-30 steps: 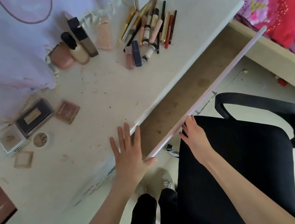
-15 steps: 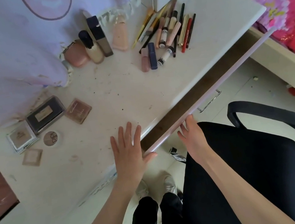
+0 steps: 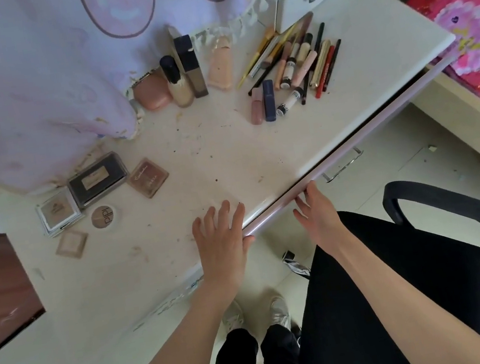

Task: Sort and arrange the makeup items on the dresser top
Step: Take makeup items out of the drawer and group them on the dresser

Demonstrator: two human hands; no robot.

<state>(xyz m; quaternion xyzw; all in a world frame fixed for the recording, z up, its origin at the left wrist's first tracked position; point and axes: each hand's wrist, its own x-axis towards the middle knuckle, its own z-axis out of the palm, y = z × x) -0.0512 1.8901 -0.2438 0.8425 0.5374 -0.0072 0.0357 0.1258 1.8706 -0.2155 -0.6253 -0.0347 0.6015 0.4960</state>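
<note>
Here, hands at dresser top edge, drawer front

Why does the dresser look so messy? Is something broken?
Nothing looks broken. The dresser top is speckled with small dark marks and smudges, and the pencils and tubes lie in a loose, crisscrossed heap at the back right. The drawer is nearly shut.

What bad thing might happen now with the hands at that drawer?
1. The left hand lies flat at the edge of the white dresser top, thumb beside the pale pink drawer front. With the drawer nearly shut, the thumb might get pinched.
2. The right hand presses the drawer front. A hard shove may jolt the loose pile of pencils and tubes near the edge, and some might roll off.
</note>
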